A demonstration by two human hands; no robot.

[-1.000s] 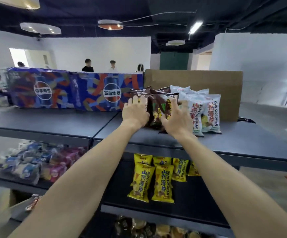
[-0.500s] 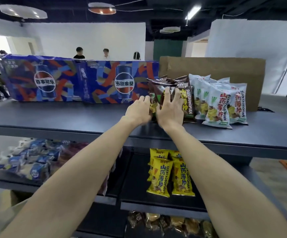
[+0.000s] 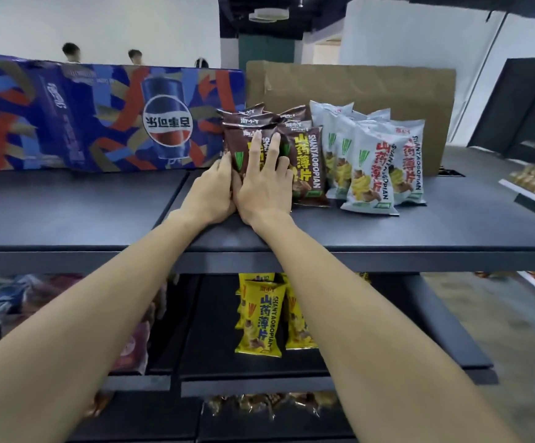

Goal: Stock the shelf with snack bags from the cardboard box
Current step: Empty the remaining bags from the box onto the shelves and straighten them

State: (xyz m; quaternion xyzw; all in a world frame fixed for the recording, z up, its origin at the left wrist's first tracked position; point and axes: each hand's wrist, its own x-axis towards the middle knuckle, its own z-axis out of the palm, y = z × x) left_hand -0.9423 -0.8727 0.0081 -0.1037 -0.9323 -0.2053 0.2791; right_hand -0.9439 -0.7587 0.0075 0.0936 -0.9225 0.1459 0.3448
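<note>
Dark top shelf [image 3: 68, 215] carries brown bags [image 3: 304, 155], white bags [image 3: 368, 161] to their right. My right hand [image 3: 264, 190] lies flat-fingered on the front brown bag; my left hand [image 3: 212, 193] cups its left side.

The hands [image 3: 243, 187] hide the front brown snack bag's [image 3: 247, 145] lower half.

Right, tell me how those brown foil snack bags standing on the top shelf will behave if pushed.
The brown foil snack bags look puffed, so probably light. They stand on narrow bottoms, so a shove likely topples them. The glossy film may slide easily on the smooth dark top shelf.
</note>
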